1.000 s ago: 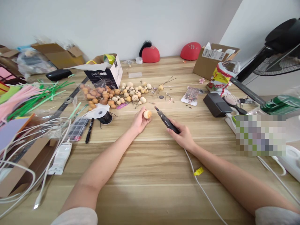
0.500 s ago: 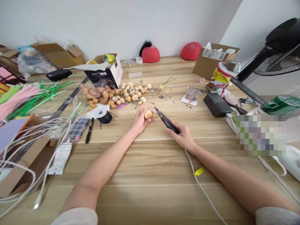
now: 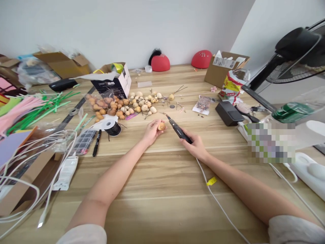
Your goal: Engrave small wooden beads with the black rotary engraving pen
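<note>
Left hand: the left hand (image 3: 151, 132) is raised above the desk (image 3: 154, 210), palm turned toward the right hand.
Left fingers: the fingers (image 3: 155, 126) are curled and close together, clamped around a small gourd.
Held item: the small gourd (image 3: 161, 126) is tan and egg-shaped, and sits at the fingertips with its upper end exposed.
Right hand: the right hand (image 3: 195, 147) is at the right of the left hand, well forward of the body.
Right fingers: the fingers (image 3: 188, 140) are wrapped around the body of a black rotary tool.
Tool: the rotary tool (image 3: 178, 130) is tilted, with its narrow tip up and to the left, just beside the gourd and apart from it.
Cable: a white cable (image 3: 215, 200) runs from the right hand across the desk and carries a yellow tag (image 3: 211, 181).
Nearby items: a pile of small gourds (image 3: 138, 105) lies ahead of the hands. A spool of black cord (image 3: 113, 128) and a black marker (image 3: 96, 143) lie to the left.
</note>
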The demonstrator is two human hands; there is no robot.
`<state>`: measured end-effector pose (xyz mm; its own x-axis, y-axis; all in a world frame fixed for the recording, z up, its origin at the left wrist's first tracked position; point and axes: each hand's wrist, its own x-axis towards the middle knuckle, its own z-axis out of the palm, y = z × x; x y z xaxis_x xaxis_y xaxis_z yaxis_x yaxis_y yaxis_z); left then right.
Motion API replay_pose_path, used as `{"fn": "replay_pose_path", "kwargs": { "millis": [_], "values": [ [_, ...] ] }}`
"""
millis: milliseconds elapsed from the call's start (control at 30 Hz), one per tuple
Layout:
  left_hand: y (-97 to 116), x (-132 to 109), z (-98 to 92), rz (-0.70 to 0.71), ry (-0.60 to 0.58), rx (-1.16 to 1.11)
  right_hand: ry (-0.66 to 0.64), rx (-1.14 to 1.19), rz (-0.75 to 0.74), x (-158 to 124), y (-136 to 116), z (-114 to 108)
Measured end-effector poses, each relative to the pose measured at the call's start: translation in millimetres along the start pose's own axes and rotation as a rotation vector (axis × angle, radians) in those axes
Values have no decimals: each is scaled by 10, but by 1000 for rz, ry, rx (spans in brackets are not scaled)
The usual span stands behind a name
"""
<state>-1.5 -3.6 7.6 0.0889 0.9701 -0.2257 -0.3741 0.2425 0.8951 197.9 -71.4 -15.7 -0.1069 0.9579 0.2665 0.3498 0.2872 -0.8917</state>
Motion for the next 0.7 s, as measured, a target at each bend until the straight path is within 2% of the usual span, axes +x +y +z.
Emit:
{"fn": "replay_pose_path", "kwargs": {
  "millis": [233, 367, 500, 700],
  "values": [
    [-39, -27, -20, 10, -100, 1, 41, 7, -16, 28, -2, 34],
    [-57, -28, -23, 42, -66, -37, 69, 23, -18, 47, 4, 47],
    [-85, -11, -31, 121, -88, 16, 94, -14, -22, 57, -11, 55],
    [-123, 21, -23, 167, -61, 55, 98, -6, -42, 68, 8, 79]
  ]
}}
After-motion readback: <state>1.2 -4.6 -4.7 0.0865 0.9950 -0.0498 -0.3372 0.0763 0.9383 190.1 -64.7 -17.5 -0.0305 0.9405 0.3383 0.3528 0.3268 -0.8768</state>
